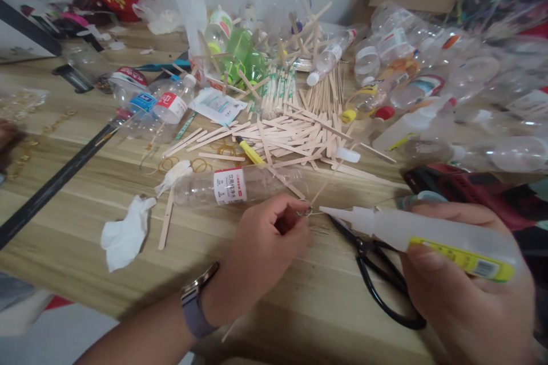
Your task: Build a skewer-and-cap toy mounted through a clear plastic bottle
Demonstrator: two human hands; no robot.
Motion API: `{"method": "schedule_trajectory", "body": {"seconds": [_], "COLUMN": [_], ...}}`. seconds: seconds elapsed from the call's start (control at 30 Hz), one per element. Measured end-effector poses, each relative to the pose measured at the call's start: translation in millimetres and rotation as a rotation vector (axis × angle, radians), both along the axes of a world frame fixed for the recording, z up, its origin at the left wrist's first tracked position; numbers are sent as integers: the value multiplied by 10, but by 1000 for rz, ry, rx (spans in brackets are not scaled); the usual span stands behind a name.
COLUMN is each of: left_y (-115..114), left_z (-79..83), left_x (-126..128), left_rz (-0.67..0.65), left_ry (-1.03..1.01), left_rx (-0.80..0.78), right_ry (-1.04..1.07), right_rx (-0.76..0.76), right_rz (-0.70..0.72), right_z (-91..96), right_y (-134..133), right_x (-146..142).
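Right hand (466, 296) grips a nozzle bottle (396, 228), contents unclear; left hand (261, 245) pinches a small ring-like piece (305, 212).

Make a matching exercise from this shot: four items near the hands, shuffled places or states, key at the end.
Items
1. Squeeze bottle with yellow label
2. Scissors
3. Watch
4. Clear bottle nearest the left hand

Places or states
A. Worn on the left arm
B. Lying on its side, with a red-and-white label
C. Black-handled, lying on the table
D. Held in the right hand

Pairs: 1-D, 2-C, 3-A, 4-B
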State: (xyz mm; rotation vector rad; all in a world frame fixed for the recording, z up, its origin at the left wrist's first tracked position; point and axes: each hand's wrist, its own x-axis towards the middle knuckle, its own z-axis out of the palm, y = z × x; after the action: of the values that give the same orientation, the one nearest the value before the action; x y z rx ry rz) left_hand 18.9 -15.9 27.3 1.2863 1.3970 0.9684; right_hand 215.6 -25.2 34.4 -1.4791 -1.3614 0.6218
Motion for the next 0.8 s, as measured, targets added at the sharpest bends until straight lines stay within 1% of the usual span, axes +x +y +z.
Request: {"method": "schedule_trajectory", "body": {"seconds": [0.1,0.17,0.4,0.67,0.8], "left_y": [4,8,2,15,7], "left_z": [-4,-1,-1,18,10], "left_x": [5,8,23,28,25], "left_rz": [5,5,9,2,0], "left_ry": [10,23,26,14,22], "left_rx": [10,13,2,-19,-36], "right_ry": [38,13,-113,-153,-213], "right_rx": [-15,6,65,109,137], "right_rz": [-64,-70,30,54,94], "right_z": [49,74,93,100,113], "right_y": [-37,-55,-80,-77,-78], "right_x": [-38,-58,-71,-89,-15]}}
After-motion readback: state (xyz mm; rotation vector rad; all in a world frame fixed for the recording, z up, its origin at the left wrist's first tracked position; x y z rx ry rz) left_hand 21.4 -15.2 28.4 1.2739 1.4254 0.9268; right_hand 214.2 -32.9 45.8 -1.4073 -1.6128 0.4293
